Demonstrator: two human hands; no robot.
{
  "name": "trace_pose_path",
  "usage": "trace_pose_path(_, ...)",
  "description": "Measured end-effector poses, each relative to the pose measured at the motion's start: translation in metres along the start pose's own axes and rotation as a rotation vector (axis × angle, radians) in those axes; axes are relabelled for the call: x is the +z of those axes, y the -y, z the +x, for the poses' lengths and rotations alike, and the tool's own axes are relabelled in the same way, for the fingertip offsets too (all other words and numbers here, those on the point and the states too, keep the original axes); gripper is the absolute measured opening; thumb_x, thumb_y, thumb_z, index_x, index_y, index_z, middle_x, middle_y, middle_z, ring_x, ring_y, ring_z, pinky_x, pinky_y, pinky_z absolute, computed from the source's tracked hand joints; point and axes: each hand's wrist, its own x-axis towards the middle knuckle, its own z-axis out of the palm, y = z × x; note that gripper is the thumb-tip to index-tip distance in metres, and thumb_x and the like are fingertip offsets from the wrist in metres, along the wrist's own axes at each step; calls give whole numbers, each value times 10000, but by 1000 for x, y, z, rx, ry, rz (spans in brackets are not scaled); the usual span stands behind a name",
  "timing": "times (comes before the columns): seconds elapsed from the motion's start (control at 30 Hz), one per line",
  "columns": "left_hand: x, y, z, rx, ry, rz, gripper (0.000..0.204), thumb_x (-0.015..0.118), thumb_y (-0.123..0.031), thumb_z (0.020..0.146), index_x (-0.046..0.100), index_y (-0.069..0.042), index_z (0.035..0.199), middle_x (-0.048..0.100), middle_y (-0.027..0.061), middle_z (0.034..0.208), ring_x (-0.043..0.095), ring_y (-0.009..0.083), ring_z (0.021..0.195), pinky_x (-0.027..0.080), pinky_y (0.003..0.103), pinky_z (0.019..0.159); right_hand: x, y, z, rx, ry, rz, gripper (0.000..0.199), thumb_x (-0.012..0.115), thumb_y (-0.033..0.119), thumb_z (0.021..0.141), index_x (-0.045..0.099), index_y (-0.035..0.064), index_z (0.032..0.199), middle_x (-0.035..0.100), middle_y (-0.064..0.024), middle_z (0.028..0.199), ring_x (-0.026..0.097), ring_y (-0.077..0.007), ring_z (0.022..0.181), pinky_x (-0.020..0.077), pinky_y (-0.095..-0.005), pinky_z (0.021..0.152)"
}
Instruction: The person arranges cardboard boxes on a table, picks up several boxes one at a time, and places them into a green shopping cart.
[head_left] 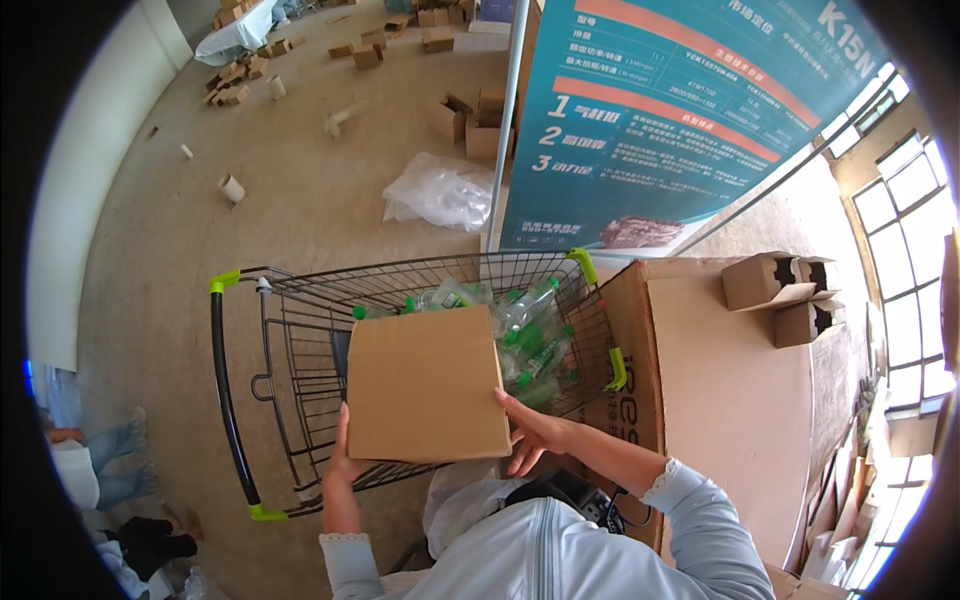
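A plain brown cardboard box (425, 385) is held between my two hands, over the near side of a black wire shopping cart (300, 350) with green corner pieces. My left hand (345, 455) presses against the box's left side near its lower corner. On the opposite side my right hand (533, 432) grips the lower right edge, its thumb along the side and some fingers below. Several clear plastic bottles (530, 305) with green caps lie in the cart behind and to the right of the box. The box hides part of the cart's inside.
Right of the cart stands a large cardboard carton (730, 400) with small open boxes (780, 285) on top. Beyond is a teal banner (640, 130) on a metal stand. A crumpled plastic sheet (440, 190) and scattered cartons lie on the floor. Another person's legs (115, 450) show at left.
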Motion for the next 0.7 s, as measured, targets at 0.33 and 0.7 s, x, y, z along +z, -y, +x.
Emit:
trace_pose_path(0.33,-87,-73,-72,-156,-177,499,692,453,-565,869,290,-178,1419,384,30,1367,380,180,1206,380,376,926,76,11,-12,109,401,156,1212,247,952,549,-19,198,1460,204,-350,1391,528,-469,1063,468,-539,847)
trace_pose_path(0.7,-13,-99,-12,524,274,359,627,563,-528,801,537,10,1123,599,84,1038,584,218,913,490,331,718,49,-52,-111,-839,-74,161,1184,697,496,728,-216,184,1414,156,-158,1465,428,-288,1213,501,-402,846)
